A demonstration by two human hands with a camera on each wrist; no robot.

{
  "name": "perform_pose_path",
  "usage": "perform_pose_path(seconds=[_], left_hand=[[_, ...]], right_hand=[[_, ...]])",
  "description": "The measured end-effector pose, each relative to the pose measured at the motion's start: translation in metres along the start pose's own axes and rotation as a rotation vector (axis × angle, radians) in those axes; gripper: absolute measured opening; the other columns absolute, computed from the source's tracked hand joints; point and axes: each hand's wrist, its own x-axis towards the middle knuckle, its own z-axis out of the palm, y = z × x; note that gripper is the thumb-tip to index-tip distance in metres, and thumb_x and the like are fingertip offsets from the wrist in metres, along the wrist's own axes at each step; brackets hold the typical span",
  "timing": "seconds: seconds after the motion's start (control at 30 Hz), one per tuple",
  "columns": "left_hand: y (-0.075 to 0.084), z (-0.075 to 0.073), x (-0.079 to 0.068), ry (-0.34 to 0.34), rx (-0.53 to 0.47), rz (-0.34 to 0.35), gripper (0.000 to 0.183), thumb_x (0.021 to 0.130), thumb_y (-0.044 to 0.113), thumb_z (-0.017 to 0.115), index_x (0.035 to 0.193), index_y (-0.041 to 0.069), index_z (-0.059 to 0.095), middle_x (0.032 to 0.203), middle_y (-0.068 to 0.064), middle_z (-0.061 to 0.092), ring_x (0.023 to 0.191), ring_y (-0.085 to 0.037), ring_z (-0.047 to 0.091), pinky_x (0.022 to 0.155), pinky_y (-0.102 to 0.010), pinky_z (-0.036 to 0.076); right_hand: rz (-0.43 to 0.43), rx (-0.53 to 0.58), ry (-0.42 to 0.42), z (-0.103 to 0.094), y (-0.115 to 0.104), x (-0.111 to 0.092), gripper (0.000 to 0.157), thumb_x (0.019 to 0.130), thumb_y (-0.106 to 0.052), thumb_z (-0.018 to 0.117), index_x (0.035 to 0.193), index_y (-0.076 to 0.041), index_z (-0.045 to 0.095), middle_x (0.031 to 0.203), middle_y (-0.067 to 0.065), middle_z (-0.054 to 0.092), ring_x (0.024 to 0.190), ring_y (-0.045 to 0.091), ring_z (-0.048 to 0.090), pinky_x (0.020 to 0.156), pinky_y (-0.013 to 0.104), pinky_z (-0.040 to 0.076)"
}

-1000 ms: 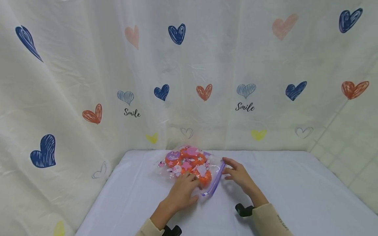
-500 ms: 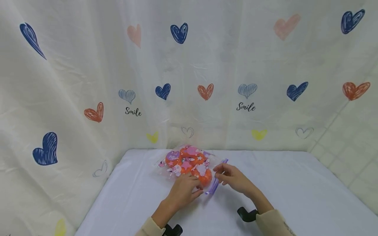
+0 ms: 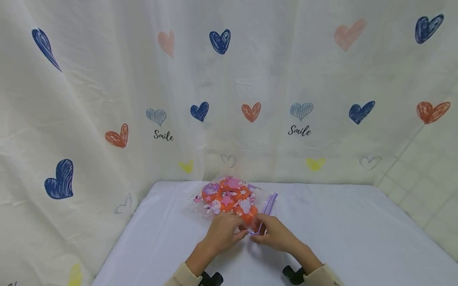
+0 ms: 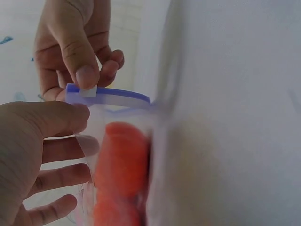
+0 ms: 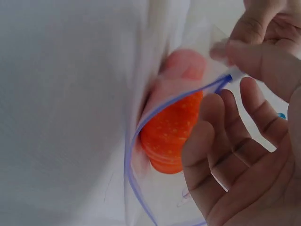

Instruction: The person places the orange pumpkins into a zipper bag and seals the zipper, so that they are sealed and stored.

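Note:
A clear zip bag (image 3: pixel 226 198) printed with pink and purple cartoon figures lies on the table. Orange rounded contents (image 5: pixel 169 132) show inside it; their kind is unclear. A purple zip strip (image 3: pixel 270 203) edges its right side, and its two lips stand apart in the right wrist view. My left hand (image 3: pixel 224 231) pinches the film by the near corner between thumb and forefinger, other fingers spread. My right hand (image 3: pixel 273 234) pinches the strip's near end, its thumb on the white slider (image 4: pixel 88 91). The two hands almost meet there.
A white cloth covers the table (image 3: pixel 358 234). Behind it hangs a pale curtain (image 3: pixel 264 79) with printed hearts and "Smile" lettering. Black devices (image 3: pixel 294 275) sit at both wrists, below beige sleeves (image 3: pixel 323 276).
My right hand has slid from the zip strip's far end to its near corner and now pinches there. My left hand has stayed almost in place, its thumb moving slightly toward the corner.

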Motion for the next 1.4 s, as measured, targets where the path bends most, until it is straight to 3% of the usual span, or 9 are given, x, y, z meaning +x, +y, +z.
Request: perform_pose_path(seconds=[0.13,0.37,0.6,1.0,1.4], left_hand=[[0.0015,-0.0020,0.0009,0.009,-0.002,0.004,0.013,0.090,0.039,0.077,0.090,0.026,0.081,0.080,0.016,0.074,0.074,0.001,0.057,0.070,-0.015,0.045],[0.0038,-0.0037,0.0019,0.028,-0.008,0.000,0.012,0.089,0.036,0.079,0.092,0.025,0.081,0.079,0.015,0.073,0.071,0.002,0.055,0.068,-0.014,0.044],[0.0065,-0.0021,0.0042,0.046,-0.009,0.033,0.011,0.090,0.034,0.079,0.094,0.025,0.080,0.078,0.015,0.073,0.072,0.003,0.057,0.069,-0.014,0.045],[0.0060,-0.0044,-0.0006,0.067,-0.053,0.026,0.012,0.092,0.032,0.077,0.098,0.023,0.081,0.081,0.013,0.074,0.071,0.002,0.057,0.067,-0.011,0.047],[0.0055,-0.0057,-0.0006,0.092,-0.056,0.044,0.013,0.092,0.029,0.077,0.099,0.019,0.081,0.084,0.009,0.077,0.072,-0.002,0.065,0.070,-0.012,0.052]], right_hand=[[-0.039,-0.039,0.062,0.0022,0.0004,-0.0005,0.018,0.088,-0.019,0.080,0.092,-0.017,0.062,0.084,-0.009,0.064,0.075,0.010,0.059,0.063,0.020,0.051],[-0.036,-0.117,0.131,0.0004,-0.0008,0.0006,0.013,0.089,-0.020,0.078,0.094,-0.021,0.066,0.087,-0.011,0.067,0.078,0.008,0.059,0.065,0.020,0.051],[-0.080,-0.179,0.135,-0.0026,-0.0008,-0.0033,0.010,0.093,-0.018,0.075,0.097,-0.022,0.067,0.089,-0.013,0.067,0.076,0.005,0.059,0.065,0.019,0.051],[-0.142,-0.211,0.168,0.0007,-0.0001,-0.0029,0.010,0.092,-0.019,0.074,0.098,-0.023,0.067,0.087,-0.014,0.068,0.074,0.000,0.057,0.063,0.019,0.050],[-0.099,-0.268,0.156,-0.0022,-0.0047,-0.0024,0.009,0.093,-0.023,0.075,0.098,-0.025,0.068,0.091,-0.014,0.063,0.077,-0.002,0.055,0.065,0.018,0.049]])
